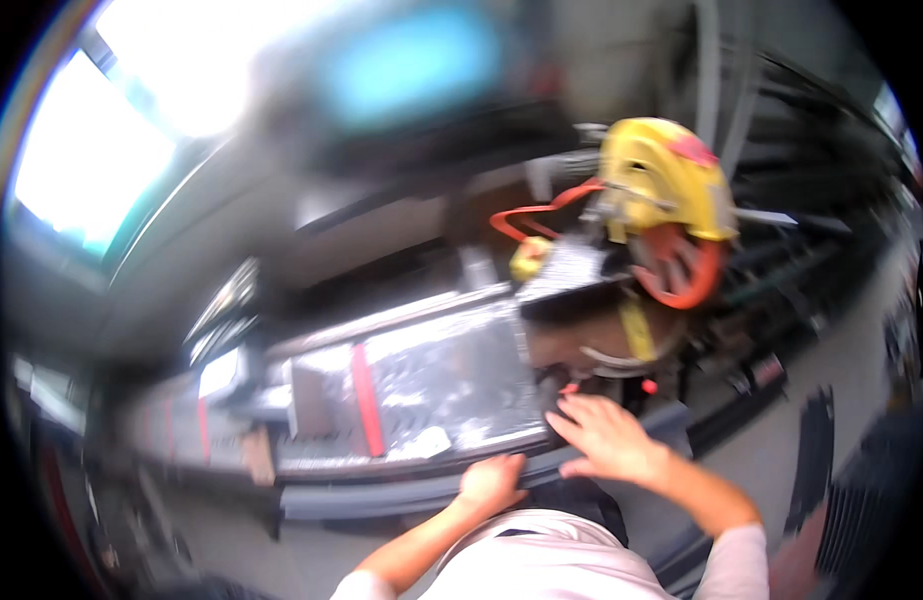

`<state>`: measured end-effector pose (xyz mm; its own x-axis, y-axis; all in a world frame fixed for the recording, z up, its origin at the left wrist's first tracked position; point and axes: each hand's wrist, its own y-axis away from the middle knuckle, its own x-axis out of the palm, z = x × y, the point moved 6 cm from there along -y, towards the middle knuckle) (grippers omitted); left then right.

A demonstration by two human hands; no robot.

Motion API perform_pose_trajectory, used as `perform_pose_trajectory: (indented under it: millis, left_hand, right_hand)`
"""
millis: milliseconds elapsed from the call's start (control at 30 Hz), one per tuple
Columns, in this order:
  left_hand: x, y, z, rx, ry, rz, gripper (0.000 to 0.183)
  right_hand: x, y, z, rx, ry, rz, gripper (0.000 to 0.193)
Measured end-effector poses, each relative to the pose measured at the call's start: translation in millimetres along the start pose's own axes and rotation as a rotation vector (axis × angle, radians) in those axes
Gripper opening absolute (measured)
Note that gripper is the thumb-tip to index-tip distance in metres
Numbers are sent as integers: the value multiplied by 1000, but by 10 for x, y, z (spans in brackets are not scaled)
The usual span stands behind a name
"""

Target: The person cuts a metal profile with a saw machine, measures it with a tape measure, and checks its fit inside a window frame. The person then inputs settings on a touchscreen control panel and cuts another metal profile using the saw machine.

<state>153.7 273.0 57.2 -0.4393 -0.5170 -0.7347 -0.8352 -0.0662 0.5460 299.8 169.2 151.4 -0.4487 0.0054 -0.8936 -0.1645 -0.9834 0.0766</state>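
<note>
A long grey metal bar (372, 500) runs along the front edge of a silver machine bed (452, 370). My left hand (494, 483) rests over this bar, its fingers curled around it, though blur softens the detail. To the right, my right hand (607, 437) reaches over the bar with fingers spread and nothing held. Just beyond its fingertips are a small red knob (570, 389) and, farther right, a red button (650, 386). Behind them stands a circular saw with a yellow hood (657, 175) and an orange-red lower guard (682, 268).
A red strip (367, 400) crosses the bed, with a brown block (258, 457) at its left front. An orange cable (542, 210) loops beside the saw. Dark long racked pieces (802, 110) lie at back right. A blurred blue screen (412, 65) is at the back.
</note>
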Motion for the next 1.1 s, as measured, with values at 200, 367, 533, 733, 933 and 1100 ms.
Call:
perform_pose_trajectory:
  millis: [200, 367, 533, 733, 933, 1100]
  left_hand:
    - [-36, -161, -373, 231, -106, -201, 41]
    - [-37, -189, -169, 220, -198, -344, 27]
    - [-608, 48, 405, 202, -325, -299, 39]
    - [-639, 113, 1021, 100, -268, -132, 48]
    - [-426, 234, 1139, 162, -351, -213, 50]
    - [-377, 334, 1159, 269, -322, -371, 50]
  right_hand:
    - [1179, 247, -48, 198, -119, 182, 82]
    - [1134, 434, -163, 217, -28, -90, 54]
    - [1318, 768, -437, 330, 53, -231, 47]
    - [1477, 885, -382, 345, 54, -227, 50]
    - [1604, 773, -208, 328, 30, -167, 51]
    - [1679, 801, -184, 355, 25, -152, 54]
